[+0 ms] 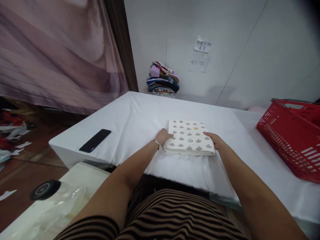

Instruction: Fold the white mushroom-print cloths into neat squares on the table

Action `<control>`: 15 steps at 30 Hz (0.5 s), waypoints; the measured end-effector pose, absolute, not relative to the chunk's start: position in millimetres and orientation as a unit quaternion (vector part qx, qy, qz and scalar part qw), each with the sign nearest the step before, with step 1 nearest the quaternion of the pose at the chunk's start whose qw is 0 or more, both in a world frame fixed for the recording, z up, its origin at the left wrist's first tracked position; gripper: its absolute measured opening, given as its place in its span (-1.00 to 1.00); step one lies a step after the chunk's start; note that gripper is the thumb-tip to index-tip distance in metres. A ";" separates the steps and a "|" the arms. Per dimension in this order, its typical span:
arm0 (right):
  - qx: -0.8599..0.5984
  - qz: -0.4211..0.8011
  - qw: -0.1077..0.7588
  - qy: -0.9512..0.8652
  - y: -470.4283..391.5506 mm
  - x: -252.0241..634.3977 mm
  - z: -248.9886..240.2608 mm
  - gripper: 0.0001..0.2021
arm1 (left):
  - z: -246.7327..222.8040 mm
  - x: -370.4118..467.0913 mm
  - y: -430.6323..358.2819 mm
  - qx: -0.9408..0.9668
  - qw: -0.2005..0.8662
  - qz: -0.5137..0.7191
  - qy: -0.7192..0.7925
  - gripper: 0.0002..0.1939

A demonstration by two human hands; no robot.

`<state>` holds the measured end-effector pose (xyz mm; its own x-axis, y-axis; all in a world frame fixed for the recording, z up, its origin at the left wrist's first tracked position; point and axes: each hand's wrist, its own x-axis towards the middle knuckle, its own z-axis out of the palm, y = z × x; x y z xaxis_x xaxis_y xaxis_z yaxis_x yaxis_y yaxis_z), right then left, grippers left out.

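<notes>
Between hands (163,136) (214,140), folded cloth (188,137) (grey-patterned).

A white cover drapes the table (140,113), creased to the left of the folded fabric (189,137), which lies flat near the table's front edge. Left of the fabric, well apart, is a black phone (95,140); right of it — also well apart — stands a red basket (287,140). A white surface (98,171), left of the fabric and nearer the wearer, bears a round black object (45,189) and crumpled clear plastic (66,206).
</notes>
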<state>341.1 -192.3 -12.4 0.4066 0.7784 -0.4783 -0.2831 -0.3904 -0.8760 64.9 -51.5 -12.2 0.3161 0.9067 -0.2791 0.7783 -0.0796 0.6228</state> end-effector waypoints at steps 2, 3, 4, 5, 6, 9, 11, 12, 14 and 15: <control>-0.649 0.539 0.513 -0.157 -204.8 353.5 -13.5 -0.70 | -12.7 76.9 -61.2 0.745 0.342 0.082 0.567 -0.26; -0.645 0.549 0.512 -0.146 -210.5 358.4 -14.3 -0.71 | -12.2 81.8 -65.7 0.753 0.334 0.082 0.561 -0.28; -0.647 0.546 0.513 -0.142 -215.9 362.0 -15.1 -0.72 | -11.2 85.9 -69.9 0.762 0.326 0.082 0.554 -0.30; -0.649 0.543 0.514 -0.143 -220.8 364.3 -16.0 -0.72 | -9.7 89.0 -73.5 0.771 0.317 0.082 0.546 -0.31; -0.649 0.542 0.514 -0.144 -225.4 365.3 -16.9 -0.73 | -7.9 91.3 -76.5 0.779 0.309 0.082 0.540 -0.33; -0.642 0.551 0.514 -0.142 -237.5 362.2 -18.7 -0.75 | -1.8 93.9 -81.8 0.794 0.290 0.068 0.529 -0.36; -0.637 0.556 0.518 -0.133 -244.5 357.4 -18.3 -0.74 | 0.5 94.0 -82.1 0.797 0.292 0.054 0.527 -0.37; -0.632 0.558 0.522 -0.132 -247.6 354.9 -17.5 -0.73 | 0.6 94.0 -81.0 0.797 0.290 0.051 0.528 -0.37; -0.625 0.548 0.535 -0.151 -253.4 349.4 -14.9 -0.70 | -1.2 95.0 -76.1 0.803 0.294 0.051 0.516 -0.36; -0.621 0.538 0.546 -0.164 -256.1 346.2 -13.6 -0.68 | -2.7 96.1 -72.2 0.805 0.302 0.058 0.507 -0.37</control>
